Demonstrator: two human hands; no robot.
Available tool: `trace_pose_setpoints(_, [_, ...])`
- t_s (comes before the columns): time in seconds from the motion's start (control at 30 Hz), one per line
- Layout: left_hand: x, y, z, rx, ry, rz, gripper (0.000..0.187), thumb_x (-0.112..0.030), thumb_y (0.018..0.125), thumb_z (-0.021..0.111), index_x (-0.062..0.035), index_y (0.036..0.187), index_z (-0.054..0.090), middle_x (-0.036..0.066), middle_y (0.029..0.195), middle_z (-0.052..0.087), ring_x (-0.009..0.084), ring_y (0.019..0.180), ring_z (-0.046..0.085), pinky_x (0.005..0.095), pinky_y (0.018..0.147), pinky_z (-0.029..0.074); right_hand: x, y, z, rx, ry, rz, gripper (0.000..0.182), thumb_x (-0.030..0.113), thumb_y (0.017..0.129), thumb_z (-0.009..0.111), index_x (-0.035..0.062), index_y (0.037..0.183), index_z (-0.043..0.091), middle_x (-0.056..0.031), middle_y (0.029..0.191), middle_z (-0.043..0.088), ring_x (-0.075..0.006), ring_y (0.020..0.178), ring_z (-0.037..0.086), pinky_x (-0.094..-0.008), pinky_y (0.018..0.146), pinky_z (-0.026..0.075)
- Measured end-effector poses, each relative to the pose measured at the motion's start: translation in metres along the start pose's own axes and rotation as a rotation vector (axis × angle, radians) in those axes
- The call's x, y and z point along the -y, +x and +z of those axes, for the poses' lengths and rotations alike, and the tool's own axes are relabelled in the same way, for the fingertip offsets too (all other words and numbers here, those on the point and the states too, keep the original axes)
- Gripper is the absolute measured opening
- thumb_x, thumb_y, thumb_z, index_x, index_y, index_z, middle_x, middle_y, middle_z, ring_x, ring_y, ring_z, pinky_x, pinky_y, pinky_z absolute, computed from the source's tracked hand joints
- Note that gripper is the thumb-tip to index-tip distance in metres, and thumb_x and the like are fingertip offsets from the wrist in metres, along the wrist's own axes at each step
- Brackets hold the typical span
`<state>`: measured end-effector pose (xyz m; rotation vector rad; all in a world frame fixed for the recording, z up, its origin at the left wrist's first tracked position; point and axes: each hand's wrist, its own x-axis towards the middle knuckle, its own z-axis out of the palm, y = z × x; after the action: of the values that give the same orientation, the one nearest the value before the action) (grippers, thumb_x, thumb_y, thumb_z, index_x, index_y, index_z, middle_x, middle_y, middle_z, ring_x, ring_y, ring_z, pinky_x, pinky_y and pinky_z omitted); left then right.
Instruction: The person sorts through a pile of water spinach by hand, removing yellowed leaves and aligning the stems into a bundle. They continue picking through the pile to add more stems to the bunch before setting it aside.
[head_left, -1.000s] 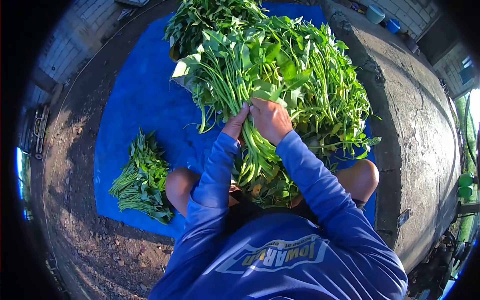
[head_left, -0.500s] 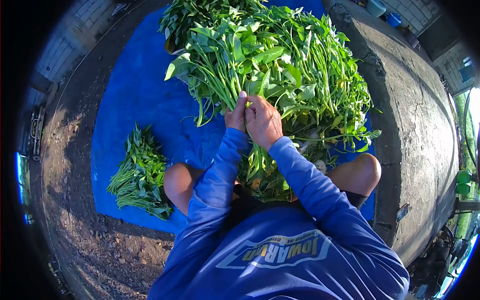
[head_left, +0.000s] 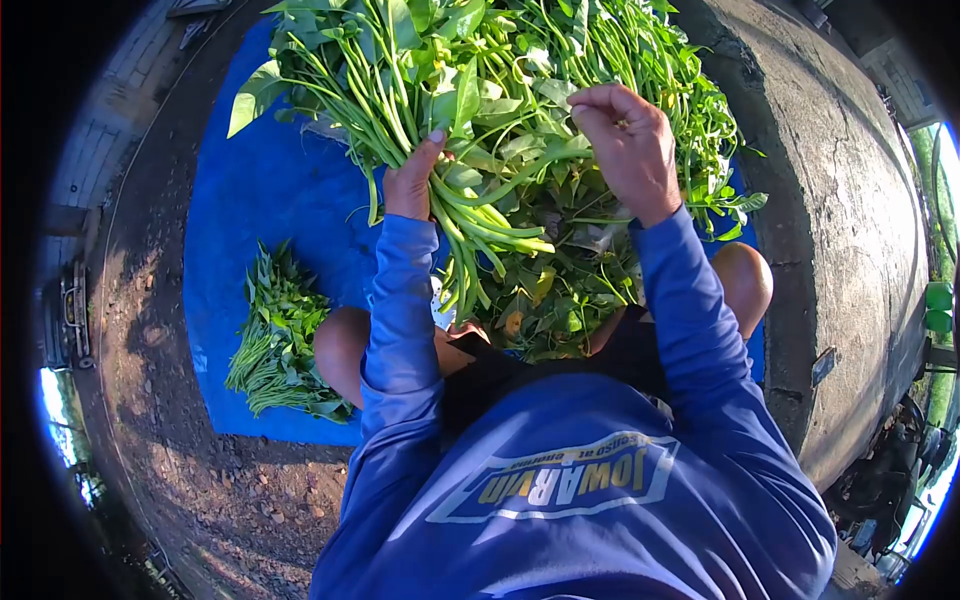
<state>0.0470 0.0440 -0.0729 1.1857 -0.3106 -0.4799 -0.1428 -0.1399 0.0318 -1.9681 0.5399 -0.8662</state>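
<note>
- The step in hand looks like gathering loose green stalks into a bunch; the next move likely calls for a clean pull of the picked stems toward the bunch.
- The left hand (head_left: 413, 180) is clenched around a bunch of stalks (head_left: 470, 225), cut ends hanging toward the lap.
- The right hand (head_left: 630, 145), raised with bent wrist, pinches stems in the leafy pile (head_left: 560, 60) on the blue tarp (head_left: 270, 210).
- A finished bundle (head_left: 280, 335) lies apart by the left knee.

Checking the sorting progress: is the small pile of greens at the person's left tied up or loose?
Cannot tell. The small pile lies aligned on the blue tarp; no tie shows.
</note>
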Motion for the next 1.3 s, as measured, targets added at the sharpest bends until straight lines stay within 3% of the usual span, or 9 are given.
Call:
trace_pose_setpoints(0.13, [-0.004,0.005,0.001,0.036,-0.064,-0.01,0.035,-0.029,0.097,0.078,0.0018,0.114,0.075,0.007,0.099,0.075,0.0149,0.081,0.07,0.031,0.074,0.059,-0.014,-0.019,-0.008,0.298,-0.247,-0.446,0.027,0.014,0.092,0.065,0.0027,0.114,0.076,-0.0175,0.115,0.076,-0.0344,0.115,0.068,-0.0464,0.104,0.052])
trace_pose_setpoints(0.27, [-0.008,0.003,0.009,-0.028,-0.001,0.122,0.033,-0.024,0.097,0.077,0.0026,0.116,0.074,0.007,0.098,0.073,0.0148,0.087,0.069,0.0328,0.078,0.058,-0.015,-0.037,-0.014,0.531,-0.35,-0.178,0.027,0.013,0.097,0.065,-0.0026,0.117,0.072,-0.0199,0.112,0.073,-0.0353,0.102,0.071,-0.0427,0.092,0.056])
trace_pose_setpoints(0.5, [-0.009,0.012,0.024,-0.259,-0.053,0.208,0.035,-0.017,0.089,0.086,0.0056,0.112,0.074,0.01,0.098,0.073,0.0153,0.079,0.069,0.0319,0.074,0.059,-0.026,-0.112,0.034,0.404,0.036,0.124,0.023,0.019,0.102,0.063,-0.0001,0.115,0.068,-0.0134,0.087,0.07,-0.0283,0.076,0.068,-0.0382,0.073,0.054])
trace_pose_setpoints(0.63, [-0.015,0.006,0.016,-0.21,0.023,0.181,0.034,-0.021,0.092,0.083,0.0039,0.112,0.072,0.01,0.094,0.072,0.0154,0.078,0.069,0.0312,0.072,0.058,-0.017,-0.083,-0.002,0.597,0.379,0.555,0.022,0.023,0.102,0.067,0.0029,0.111,0.068,0.0048,0.082,0.058,-0.0032,0.069,0.05,-0.0222,0.062,0.042])
trace_pose_setpoints(0.8, [-0.016,-0.005,0.029,-0.049,-0.073,0.239,0.031,-0.018,0.095,0.08,0.0025,0.115,0.071,0.008,0.1,0.072,0.0151,0.083,0.068,0.0308,0.074,0.058,-0.017,-0.028,-0.03,0.686,0.061,0.425,0.023,0.019,0.105,0.065,0.0001,0.117,0.065,-0.0077,0.096,0.071,-0.0131,0.083,0.068,-0.03,0.075,0.056])
trace_pose_setpoints(0.93, [-0.025,-0.002,0.04,-0.138,-0.084,0.287,0.034,-0.011,0.092,0.082,0.0032,0.121,0.07,0.008,0.107,0.073,0.0149,0.083,0.067,0.0306,0.076,0.057,-0.066,-0.062,0.009,0.558,-0.291,-0.242,0.035,0.017,0.104,0.063,0.0037,0.135,0.061,-0.0142,0.114,0.075,-0.0265,0.099,0.075,-0.0406,0.086,0.059])
trace_pose_setpoints(1.0, [-0.026,0.002,0.048,-0.244,-0.12,0.307,0.036,-0.008,0.09,0.083,0.0035,0.121,0.07,0.008,0.109,0.073,0.0148,0.083,0.067,0.0303,0.076,0.056,-0.062,-0.113,0.051,0.544,-0.06,0.031,0.029,0.015,0.105,0.057,-0.0008,0.128,0.061,-0.0239,0.106,0.072,-0.0395,0.1,0.073,-0.0443,0.081,0.061])
trace_pose_setpoints(1.13, [-0.016,0.015,0.02,-0.312,-0.057,0.291,0.034,-0.015,0.089,0.085,0.0049,0.114,0.074,0.01,0.103,0.074,0.0163,0.085,0.069,0.0323,0.076,0.058,-0.05,-0.132,0.084,0.454,0.503,0.616,0.022,0.017,0.108,0.056,0.0013,0.123,0.06,-0.0052,0.081,0.061,-0.0153,0.071,0.064,-0.0339,0.064,0.054])
trace_pose_setpoints(1.3, [-0.022,0.007,0.012,-0.302,-0.082,0.13,0.034,-0.028,0.094,0.081,0.002,0.11,0.073,0.01,0.099,0.071,0.0177,0.081,0.068,0.0346,0.073,0.058,-0.056,-0.136,0.041,0.599,0.756,0.765,0.021,0.025,0.105,0.066,0.0055,0.111,0.06,-0.0002,0.082,0.058,-0.0116,0.066,0.056,-0.0282,0.059,0.046])
